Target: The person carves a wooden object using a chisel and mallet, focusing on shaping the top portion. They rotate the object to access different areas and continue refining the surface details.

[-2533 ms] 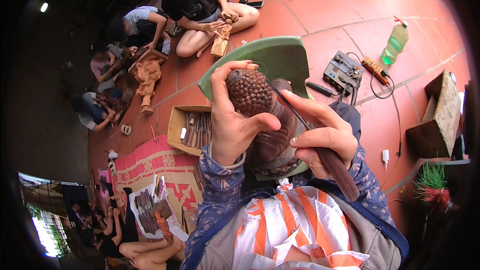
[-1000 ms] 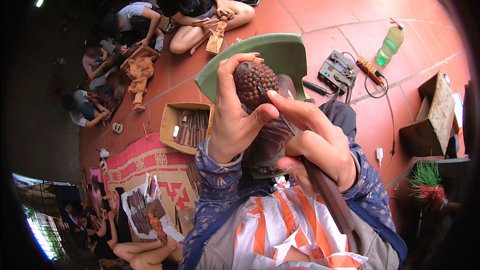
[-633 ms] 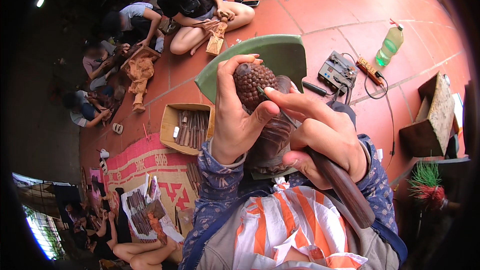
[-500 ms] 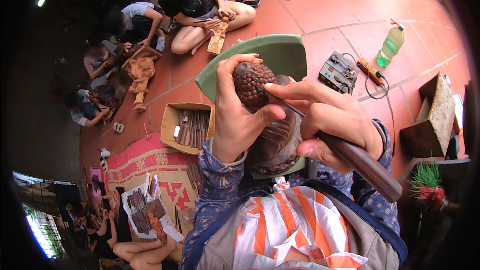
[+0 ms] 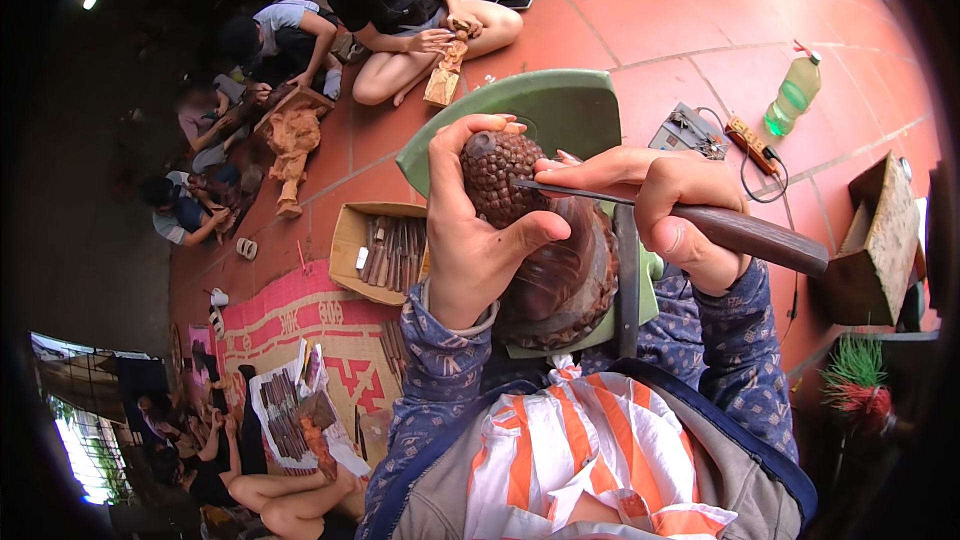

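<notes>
A dark brown carved wooden statue (image 5: 555,280), its head covered in small round curls, lies tilted in front of me over a green plastic surface (image 5: 520,100). My left hand (image 5: 465,250) is closed around the side of the head, fingers at the far side and thumb across the near side. My right hand (image 5: 690,205) grips a carving chisel (image 5: 765,238) with a dark wooden handle. Its thin metal blade points left, and the tip meets the curls at the head's right edge. The right index finger stretches along the blade.
To the left stand a cardboard box (image 5: 347,240) of chisels and a pink patterned mat (image 5: 300,305) with more tools. At right are a grey electrical device (image 5: 688,130), power strip (image 5: 745,140), green bottle (image 5: 797,95), wooden box (image 5: 875,230) and brush (image 5: 857,380). Several people carve wood at far left.
My right hand has turned, swinging the chisel handle up and to the right, so the tool lies flatter. My left hand still holds the statue's head; the whole view has shifted slightly.
</notes>
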`<action>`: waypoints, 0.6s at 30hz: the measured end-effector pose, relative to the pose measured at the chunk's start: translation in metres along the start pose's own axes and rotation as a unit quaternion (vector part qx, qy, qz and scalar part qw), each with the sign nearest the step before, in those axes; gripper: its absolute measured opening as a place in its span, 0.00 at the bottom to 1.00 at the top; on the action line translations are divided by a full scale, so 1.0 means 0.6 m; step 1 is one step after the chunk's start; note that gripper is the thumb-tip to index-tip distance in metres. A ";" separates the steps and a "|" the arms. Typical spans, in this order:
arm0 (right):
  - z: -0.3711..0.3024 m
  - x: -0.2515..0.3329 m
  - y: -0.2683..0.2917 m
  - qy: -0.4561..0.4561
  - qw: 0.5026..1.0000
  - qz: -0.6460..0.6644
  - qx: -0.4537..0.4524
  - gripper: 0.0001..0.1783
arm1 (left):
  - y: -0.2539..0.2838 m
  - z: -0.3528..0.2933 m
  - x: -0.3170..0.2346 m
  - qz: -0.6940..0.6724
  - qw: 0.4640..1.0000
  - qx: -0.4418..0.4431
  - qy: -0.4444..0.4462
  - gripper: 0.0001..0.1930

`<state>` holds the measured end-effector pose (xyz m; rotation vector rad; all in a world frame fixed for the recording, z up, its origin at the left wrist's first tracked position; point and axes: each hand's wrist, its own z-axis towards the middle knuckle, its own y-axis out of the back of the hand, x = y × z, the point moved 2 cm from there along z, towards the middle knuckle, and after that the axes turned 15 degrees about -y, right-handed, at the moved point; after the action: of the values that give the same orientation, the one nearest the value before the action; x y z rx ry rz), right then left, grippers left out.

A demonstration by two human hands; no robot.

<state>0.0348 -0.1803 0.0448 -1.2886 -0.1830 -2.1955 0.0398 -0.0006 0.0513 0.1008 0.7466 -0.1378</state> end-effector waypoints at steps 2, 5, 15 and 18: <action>0.002 0.000 0.002 -0.003 1.000 -0.015 0.008 0.16 | 0.001 -0.001 -0.001 0.009 1.000 -0.007 0.000 0.41; 0.002 0.004 0.004 -0.005 0.999 -0.046 0.016 0.16 | -0.003 -0.003 -0.002 0.029 0.999 -0.029 0.002 0.38; 0.008 0.005 0.013 0.008 0.995 -0.072 0.065 0.18 | -0.008 0.001 -0.006 0.077 0.996 -0.023 -0.022 0.33; 0.008 0.008 0.015 -0.020 0.995 -0.057 0.076 0.21 | -0.009 0.000 -0.005 0.086 0.996 -0.025 -0.027 0.32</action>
<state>0.0414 -0.1878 0.0498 -1.2648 -0.4390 -2.2046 0.0369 -0.0057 0.0533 0.1121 0.6840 0.0416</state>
